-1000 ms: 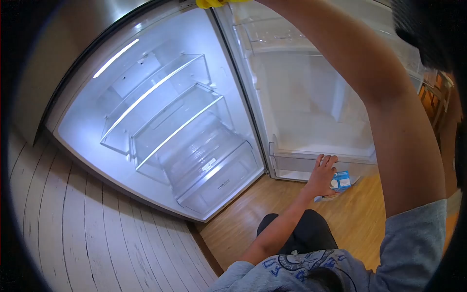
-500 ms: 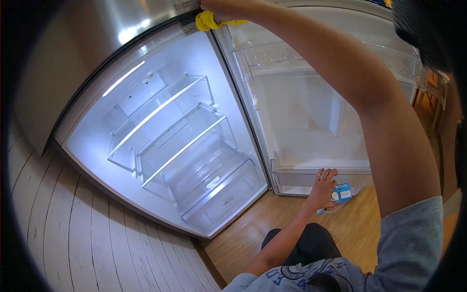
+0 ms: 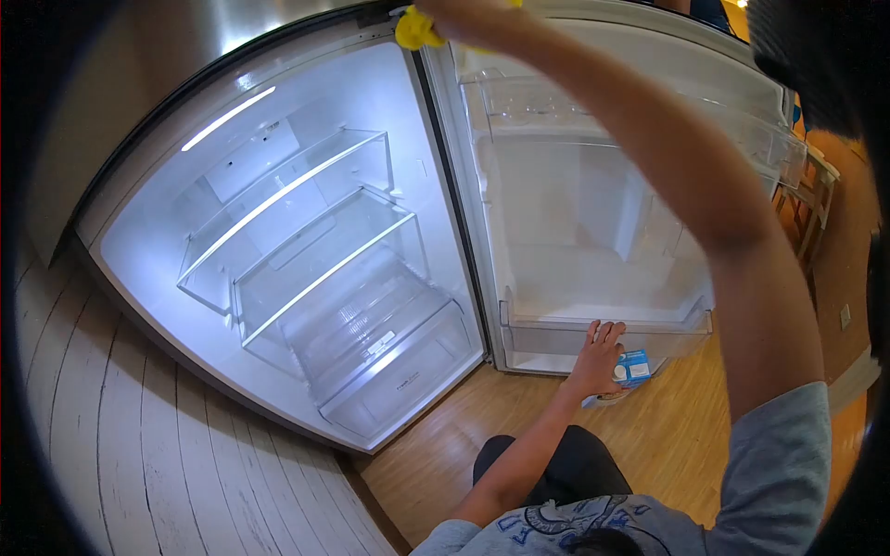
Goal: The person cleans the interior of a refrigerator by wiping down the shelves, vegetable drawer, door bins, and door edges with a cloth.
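My right hand (image 3: 459,18) is raised at the top edge of the view, closed on a yellow cloth (image 3: 419,30) by the upper hinge corner of an open fridge. Part of this hand is cut off by the frame. Low on the fridge door (image 3: 547,213), my left hand (image 3: 596,360) rests against the rim of the bottom door bin (image 3: 663,341), fingers apart. Just right of it shows a blue and white box (image 3: 634,368), partly behind the hand; whether they touch I cannot tell. Inside the lit fridge are glass shelves (image 3: 315,264) and a clear drawer (image 3: 399,371).
White plank boards (image 3: 158,408) run along the lower left. Wooden flooring (image 3: 436,454) lies below the door. A clear upper door bin (image 3: 742,139) juts out behind my right arm. A wooden chair (image 3: 816,204) stands at the far right.
The view has shifted slightly, moving the fridge left and down in the frame. My right hand and the yellow cloth sit a little farther right and higher; my left hand stays at the bin.
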The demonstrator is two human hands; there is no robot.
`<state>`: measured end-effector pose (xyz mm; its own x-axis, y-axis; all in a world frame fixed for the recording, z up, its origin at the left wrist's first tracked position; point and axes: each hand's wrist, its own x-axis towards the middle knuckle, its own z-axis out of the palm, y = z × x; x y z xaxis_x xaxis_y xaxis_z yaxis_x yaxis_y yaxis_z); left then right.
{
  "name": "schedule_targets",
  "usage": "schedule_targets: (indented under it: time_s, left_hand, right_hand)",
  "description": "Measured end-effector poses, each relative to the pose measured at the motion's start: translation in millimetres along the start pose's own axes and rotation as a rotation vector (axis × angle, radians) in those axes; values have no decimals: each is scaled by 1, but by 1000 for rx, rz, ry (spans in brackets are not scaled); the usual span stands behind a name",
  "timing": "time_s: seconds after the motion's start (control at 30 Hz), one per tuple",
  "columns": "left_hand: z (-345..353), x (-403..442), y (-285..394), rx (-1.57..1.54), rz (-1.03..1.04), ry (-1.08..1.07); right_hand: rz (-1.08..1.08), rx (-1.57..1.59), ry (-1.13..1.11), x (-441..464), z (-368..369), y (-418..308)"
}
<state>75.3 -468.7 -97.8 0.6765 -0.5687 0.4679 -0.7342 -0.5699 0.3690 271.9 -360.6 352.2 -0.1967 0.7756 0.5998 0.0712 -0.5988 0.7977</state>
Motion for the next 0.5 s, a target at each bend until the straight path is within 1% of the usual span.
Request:
schedule_targets:
  time_s: [0.03, 0.07, 0.1, 0.17, 0.2, 0.23, 0.27, 0.3, 0.33, 0.37, 0.43, 0.5]
  left_hand:
    - [-3, 1, 2, 0, -2, -4]
    - [-5, 2, 4, 0, -6, -2]
    - [-7, 3, 6, 27, -22, -16]
    - [-4, 0, 5, 58, -32, -41]
    - [1, -1, 2, 43, -1, 26]
    - [7, 0, 0, 25, 29, 98]
    - [7, 1, 1, 22, 34, 99]
    - [7, 1, 1, 28, 31, 119]
    - [4, 2, 3, 36, 29, 138]
    - [1, 0, 4, 36, 34, 134]
    - [-14, -1, 9, 18, -13, -21]
    - [-20, 0, 13, 46, -11, -26]
  right_hand:
    - [276, 312, -675, 12, -113, -7]
    - [229, 82, -584, 15, -106, -29]
    - [230, 83, -583, 13, -100, -50]
    - [309, -39, -475, 6, -93, -86]
    - [314, -45, -475, 7, -89, -93]
    - [288, 1, -570, 7, -84, -98]
    - [260, 48, -666, 7, -84, -100]
    - [261, 43, -669, 3, -85, -102]
    - [292, 92, -624, 0, -89, -103]
    - [325, 141, -578, -2, -93, -103]
    - [364, 176, -554, 6, -94, -99]
    - [403, 221, -533, 14, -92, -99]
